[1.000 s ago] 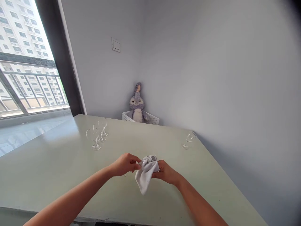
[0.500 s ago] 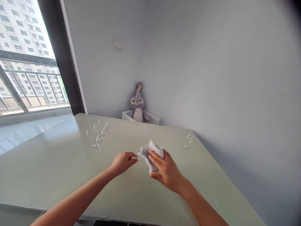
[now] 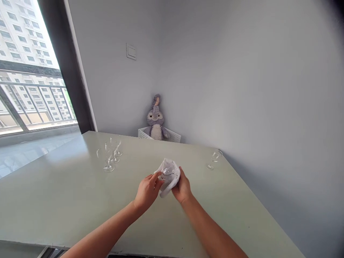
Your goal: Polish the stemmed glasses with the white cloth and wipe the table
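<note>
A clear stemmed glass (image 3: pixel 168 171) lies tilted against a white cloth (image 3: pixel 166 188) above the middle of the table. My left hand (image 3: pixel 149 188) pinches the glass by its stem end, left of the cloth. From the right, my right hand (image 3: pixel 182 184) is wrapped round the cloth and cups it under and behind the bowl; its fingers are mostly hidden by the cloth.
Several clear stemmed glasses (image 3: pixel 109 167) stand upright in a group on the left of the pale table (image 3: pixel 129 222). One more glass (image 3: pixel 210 166) stands near the right edge. Behind the table, a purple plush rabbit (image 3: pixel 156 131) sits in a white basket (image 3: pixel 174 137).
My right hand has turned from lying over the cloth to holding it from the right and below. The cloth has opened, and the glass bowl now shows against it. The view has shifted slightly.
</note>
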Demonstrator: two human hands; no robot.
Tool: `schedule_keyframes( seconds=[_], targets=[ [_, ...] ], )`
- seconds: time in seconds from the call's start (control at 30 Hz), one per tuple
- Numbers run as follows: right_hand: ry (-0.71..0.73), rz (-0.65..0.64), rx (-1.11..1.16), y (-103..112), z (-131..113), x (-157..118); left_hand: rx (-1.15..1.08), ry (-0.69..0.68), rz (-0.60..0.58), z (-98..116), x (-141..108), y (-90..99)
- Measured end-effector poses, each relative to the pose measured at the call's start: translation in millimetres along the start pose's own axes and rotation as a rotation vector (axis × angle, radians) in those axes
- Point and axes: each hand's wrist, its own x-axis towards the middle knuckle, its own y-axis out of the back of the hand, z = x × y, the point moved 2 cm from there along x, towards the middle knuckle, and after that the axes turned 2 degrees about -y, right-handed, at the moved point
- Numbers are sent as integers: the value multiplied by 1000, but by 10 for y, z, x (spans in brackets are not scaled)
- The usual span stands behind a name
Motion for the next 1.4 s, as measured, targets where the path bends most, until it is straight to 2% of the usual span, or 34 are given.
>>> schedule_keyframes(
  seconds=[0.07, 0.13, 0.2, 0.27, 0.33, 0.4, 0.47, 0.53, 0.6, 0.7, 0.77, 0.83, 0.93, 1.0, 1.07, 1.13, 1.17, 1.27, 1.33, 1.4],
  targets=[
    [-35, -67, 72, -92, 177, -95, -50, 57, 96, 30, 41, -91],
    [-41, -148, 52, -162, 316, -177, -50, 113, 202, 77, 60, -156],
    [-35, -177, -4, -176, 391, -214, -52, 175, 258, 106, 66, -188],
    [-25, -149, -52, -136, 396, -205, -181, 235, 207, 93, 82, -191],
    [-44, -129, -94, -86, 356, -181, -489, 335, 60, 36, 116, -176],
    [-104, -190, -132, -68, 309, -175, -870, 458, -148, -22, 160, -154],
    [-170, -296, -151, -82, 283, -188, -1181, 526, -345, -46, 207, -124],
    [-206, -369, -153, -93, 280, -186, -1354, 518, -442, -48, 254, -93],
    [-213, -354, -151, -59, 285, -132, -1397, 496, -416, -57, 293, -76],
    [-195, -147, -123, 111, 256, 29, -1283, 496, -229, -126, 333, -60],
    [-102, 18, -124, 251, 195, 114, -1227, 542, -83, -208, 343, -52],
    [80, 65, -235, 329, 123, 127, -1286, 621, 5, -285, 338, -65],
    [379, -120, -627, 249, 97, 2, -1525, 696, 17, -310, 304, -128],
    [536, -239, -850, 130, 148, -119, -1681, 717, -38, -251, 267, -177],
    [607, -252, -915, 35, 210, -205, -1806, 724, -92, -156, 227, -210],
    [562, -168, -813, -4, 264, -227, -1868, 704, -96, -62, 197, -220],
    [492, -113, -712, -2, 290, -216, -1868, 681, -71, -26, 187, -219],
    [119, 30, -323, 44, 390, -137, -1698, 612, 22, 24, 165, -221],
    [-132, 16, -86, 53, 452, -97, -1479, 568, 62, 16, 153, -236],
    [-270, -58, 68, 35, 488, -85, -1249, 490, 87, -7, 146, -254]
  ],
)
